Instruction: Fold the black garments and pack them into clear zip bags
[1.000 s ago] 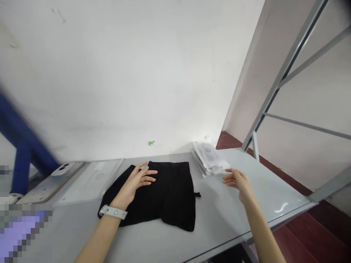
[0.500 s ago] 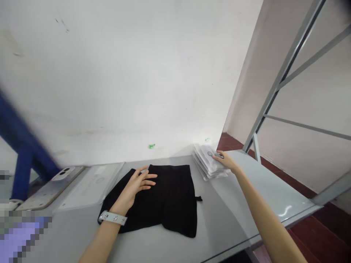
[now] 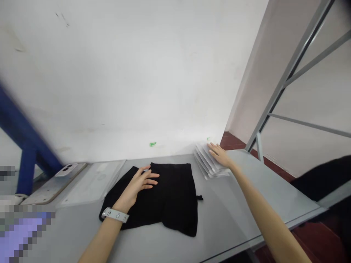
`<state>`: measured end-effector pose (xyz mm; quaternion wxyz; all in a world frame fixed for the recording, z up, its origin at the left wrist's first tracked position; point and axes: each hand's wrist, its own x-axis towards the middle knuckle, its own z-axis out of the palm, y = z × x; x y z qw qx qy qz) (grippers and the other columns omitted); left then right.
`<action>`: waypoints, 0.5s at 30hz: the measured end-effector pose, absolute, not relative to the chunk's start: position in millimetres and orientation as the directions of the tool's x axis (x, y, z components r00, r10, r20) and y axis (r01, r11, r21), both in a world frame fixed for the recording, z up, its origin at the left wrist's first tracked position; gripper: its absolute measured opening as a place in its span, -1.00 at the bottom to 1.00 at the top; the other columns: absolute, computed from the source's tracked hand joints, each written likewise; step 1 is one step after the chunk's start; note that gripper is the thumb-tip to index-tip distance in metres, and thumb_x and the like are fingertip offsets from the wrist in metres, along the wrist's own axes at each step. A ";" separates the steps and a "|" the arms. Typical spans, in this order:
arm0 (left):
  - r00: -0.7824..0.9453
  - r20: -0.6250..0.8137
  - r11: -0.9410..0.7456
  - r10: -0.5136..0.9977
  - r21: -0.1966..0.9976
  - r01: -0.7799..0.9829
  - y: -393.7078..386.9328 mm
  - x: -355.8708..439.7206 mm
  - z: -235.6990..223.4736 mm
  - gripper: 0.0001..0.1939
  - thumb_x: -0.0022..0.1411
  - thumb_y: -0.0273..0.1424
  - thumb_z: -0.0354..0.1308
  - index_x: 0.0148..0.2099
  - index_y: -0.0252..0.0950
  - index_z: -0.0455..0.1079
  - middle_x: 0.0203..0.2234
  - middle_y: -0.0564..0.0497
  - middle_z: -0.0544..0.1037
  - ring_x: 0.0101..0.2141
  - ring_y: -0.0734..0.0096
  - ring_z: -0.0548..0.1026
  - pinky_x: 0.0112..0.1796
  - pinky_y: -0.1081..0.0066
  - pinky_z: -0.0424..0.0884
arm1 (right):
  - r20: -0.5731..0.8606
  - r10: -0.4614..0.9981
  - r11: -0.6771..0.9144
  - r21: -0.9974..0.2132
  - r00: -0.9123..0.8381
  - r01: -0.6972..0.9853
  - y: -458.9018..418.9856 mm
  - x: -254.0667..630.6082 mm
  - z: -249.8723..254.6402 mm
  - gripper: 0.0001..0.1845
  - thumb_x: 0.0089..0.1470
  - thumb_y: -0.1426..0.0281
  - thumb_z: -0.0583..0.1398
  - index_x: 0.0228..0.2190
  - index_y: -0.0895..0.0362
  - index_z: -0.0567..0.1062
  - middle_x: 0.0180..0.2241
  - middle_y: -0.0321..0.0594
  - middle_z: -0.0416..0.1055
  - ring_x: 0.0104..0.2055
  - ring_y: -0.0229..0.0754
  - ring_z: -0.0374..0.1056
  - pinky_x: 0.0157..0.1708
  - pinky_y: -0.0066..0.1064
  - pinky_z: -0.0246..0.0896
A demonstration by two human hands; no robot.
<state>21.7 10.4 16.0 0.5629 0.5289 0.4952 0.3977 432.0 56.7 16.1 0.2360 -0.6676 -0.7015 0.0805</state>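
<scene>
The black cloth (image 3: 175, 204) lies under the spread left hand (image 3: 141, 180). At two o'clock from it, the stack of plastic bags (image 3: 208, 163) is touched by the spread, unpinching right hand (image 3: 221, 156); sideways pressure could slide the stack askew.

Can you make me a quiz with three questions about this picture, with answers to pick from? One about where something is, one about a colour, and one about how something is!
1. What is the left hand resting on?
A. The wall
B. The black garment
C. The red floor

2. What colour is the band on the left wrist?
A. White
B. Blue
C. Green

3. How is the right hand at the stack of clear plastic bags?
A. Shut in a fist
B. High above it, not touching
C. Open, touching it

Answers:
1. B, because its fingers lie on the black cloth.
2. A, because the band looks white.
3. C, because its spread fingers lie on the stack.
</scene>
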 end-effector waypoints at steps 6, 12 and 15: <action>0.193 -0.141 0.127 0.971 0.988 0.082 8.2 23.3 19.9 -0.44 0.23 -0.04 0.09 0.17 -0.19 0.15 -0.08 -0.15 0.56 -0.24 0.25 0.58 -0.24 0.32 0.49 | 0.083 0.996 0.042 -0.166 -0.028 0.985 63.4 409.6 6.6 -0.39 0.25 -0.04 -0.21 0.27 -0.21 0.02 0.35 -0.37 -0.19 0.37 0.16 -0.28 0.13 0.27 -0.03; 0.189 -0.115 0.090 0.975 0.987 0.134 5.9 24.2 28.6 -0.44 0.22 -0.02 0.07 0.17 -0.18 0.17 -0.07 -0.15 0.56 -0.22 0.23 0.58 -0.25 0.33 0.48 | 0.100 0.994 0.053 -0.114 -0.042 0.992 63.1 409.4 -2.4 -0.40 0.25 -0.04 -0.18 0.25 -0.21 0.07 0.35 -0.33 -0.15 0.35 0.18 -0.23 0.10 0.25 0.04; 0.233 -0.108 0.047 0.967 0.967 0.251 4.8 21.5 39.5 -0.47 0.23 -0.01 0.04 0.15 -0.17 0.23 -0.07 -0.13 0.55 -0.18 0.21 0.57 -0.18 0.28 0.48 | 0.099 0.994 0.054 -0.107 -0.043 0.993 63.5 409.6 -3.5 -0.40 0.24 -0.04 -0.17 0.25 -0.21 0.08 0.35 -0.32 -0.13 0.35 0.18 -0.22 0.10 0.27 0.00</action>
